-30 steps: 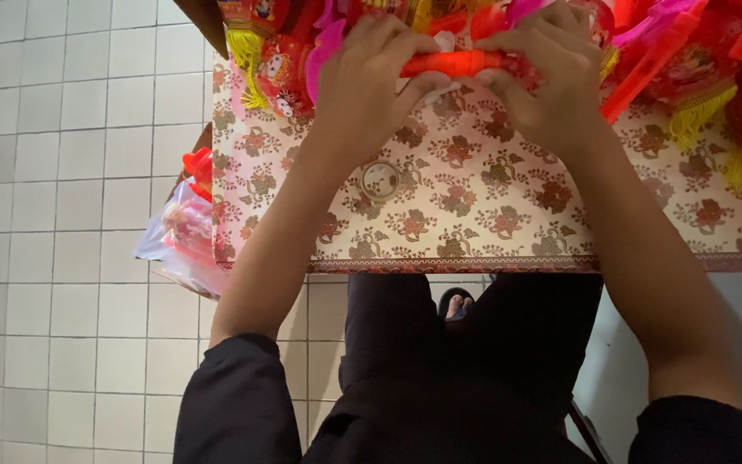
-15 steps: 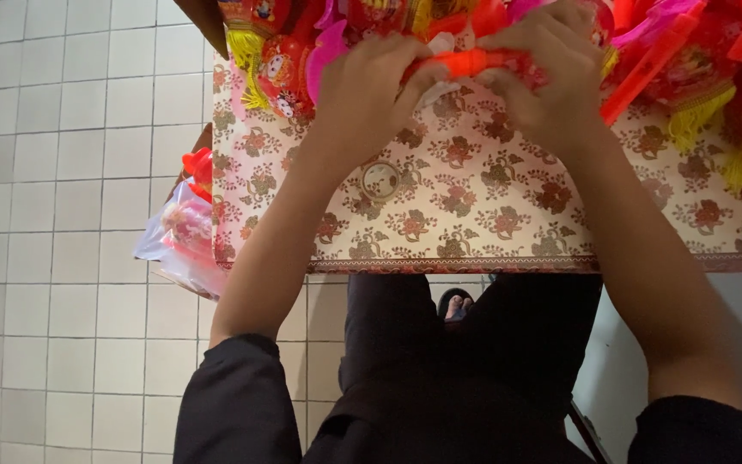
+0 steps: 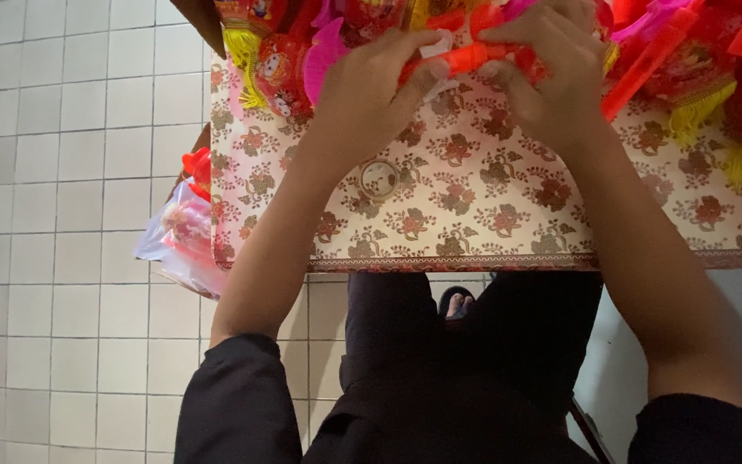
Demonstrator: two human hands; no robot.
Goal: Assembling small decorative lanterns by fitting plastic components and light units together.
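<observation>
Orange plastic rod (image 3: 461, 58), light and stiff, is being pinched by your left hand (image 3: 369, 90) and right hand (image 3: 551, 77) at its ends; both hands are gripping it over the far tabletop (image 3: 474, 206).

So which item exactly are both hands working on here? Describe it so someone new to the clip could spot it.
Start at the table with the floral-patterned cloth and look to its far edge, where red and yellow tasselled decorations pile up. There the left hand and right hand pinch a short orange plastic stick between them. It is plain, straight and tassel-free, unlike its neighbours.
</observation>
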